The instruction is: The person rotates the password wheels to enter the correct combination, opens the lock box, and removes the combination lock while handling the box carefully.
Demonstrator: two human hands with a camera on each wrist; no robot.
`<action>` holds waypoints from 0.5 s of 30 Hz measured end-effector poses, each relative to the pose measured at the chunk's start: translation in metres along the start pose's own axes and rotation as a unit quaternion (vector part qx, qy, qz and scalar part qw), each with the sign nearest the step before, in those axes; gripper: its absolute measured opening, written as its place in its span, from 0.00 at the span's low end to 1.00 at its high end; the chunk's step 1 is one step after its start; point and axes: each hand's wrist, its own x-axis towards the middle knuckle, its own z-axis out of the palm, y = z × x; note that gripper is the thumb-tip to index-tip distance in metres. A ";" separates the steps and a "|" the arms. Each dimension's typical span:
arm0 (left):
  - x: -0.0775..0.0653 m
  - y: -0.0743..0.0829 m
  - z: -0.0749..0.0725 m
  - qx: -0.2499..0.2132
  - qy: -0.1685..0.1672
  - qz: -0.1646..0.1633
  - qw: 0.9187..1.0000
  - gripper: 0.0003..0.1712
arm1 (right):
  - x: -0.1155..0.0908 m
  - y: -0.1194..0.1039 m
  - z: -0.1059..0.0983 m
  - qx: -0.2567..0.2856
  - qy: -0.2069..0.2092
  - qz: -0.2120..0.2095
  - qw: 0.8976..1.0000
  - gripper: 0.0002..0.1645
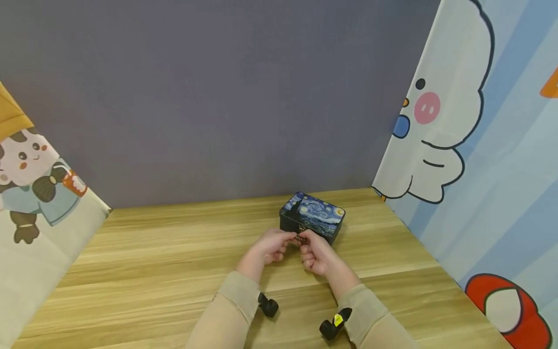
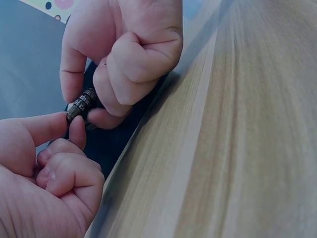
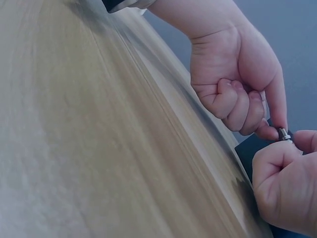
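Note:
A dark box (image 1: 317,213) with a swirling blue night-sky painting on its lid stands near the back of the table, lid down. At its front is a small bronze-coloured combination lock (image 2: 81,103) with ringed number dials. My left hand (image 1: 274,245) pinches one end of this lock between thumb and index finger, its other fingers curled into the palm. The right hand (image 1: 317,253) pinches the lock from the other side, fingers curled as well. Fingers cover part of the lock in the right wrist view, and its shackle is hard to make out.
The box and hands are over a wood-grain table (image 1: 174,261). A grey wall (image 1: 218,106) rises behind it. Cartoon-printed curtains (image 1: 492,194) border the table on both sides. Small black wrist cameras (image 1: 268,306) are strapped at both sleeves.

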 end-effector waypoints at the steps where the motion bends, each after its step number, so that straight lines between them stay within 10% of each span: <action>1: 0.000 0.000 0.000 -0.001 0.000 -0.001 1.000 0.13 | 0.000 0.000 -0.001 0.001 0.002 0.002 1.000 0.12; 15: -0.001 -0.001 -0.002 -0.006 0.010 -0.005 1.000 0.12 | -0.003 0.000 -0.005 0.005 -0.010 0.008 1.000 0.14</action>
